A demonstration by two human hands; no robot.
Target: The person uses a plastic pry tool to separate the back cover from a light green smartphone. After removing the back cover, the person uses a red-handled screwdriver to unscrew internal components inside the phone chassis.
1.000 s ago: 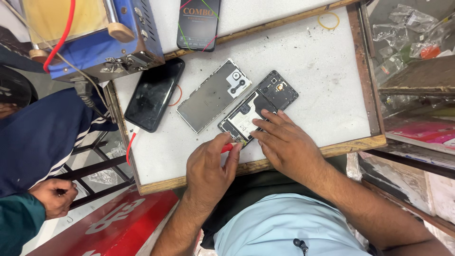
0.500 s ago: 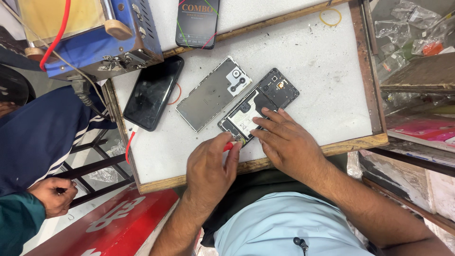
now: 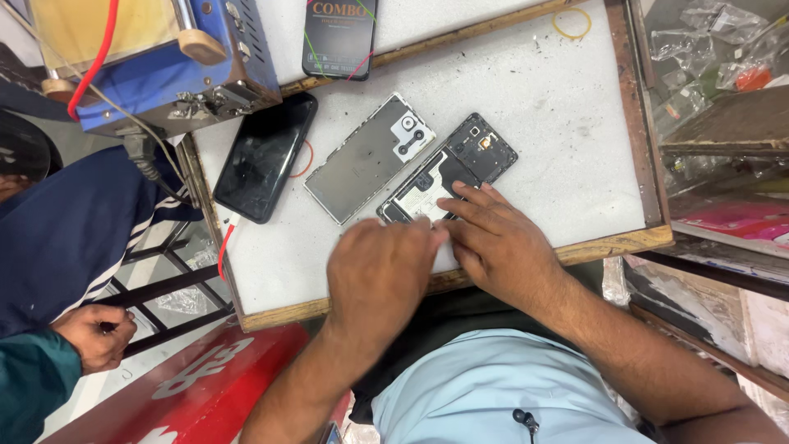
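Opened phone (image 3: 448, 174), its back removed and insides showing, lies slantwise on the white work mat (image 3: 559, 123) near the front edge, its lower end hidden under both hands. Left hand (image 3: 382, 275) hovers curled over that end, knuckles up; whether its fingers pinch anything cannot be told. Right hand (image 3: 501, 242) lies flatter, fingers stretched and pressing on the phone's lower part, holding nothing. Just left of the phone, close alongside, rests the grey back cover (image 3: 366, 160); farther left a black phone (image 3: 265, 156) lies face up by the mat's left edge. Beyond stand a blue machine (image 3: 177, 78) and a dark box (image 3: 339, 37). A wooden frame (image 3: 637, 123) borders the mat; its right half is bare. Another person's hand (image 3: 97, 335) shows at lower left.
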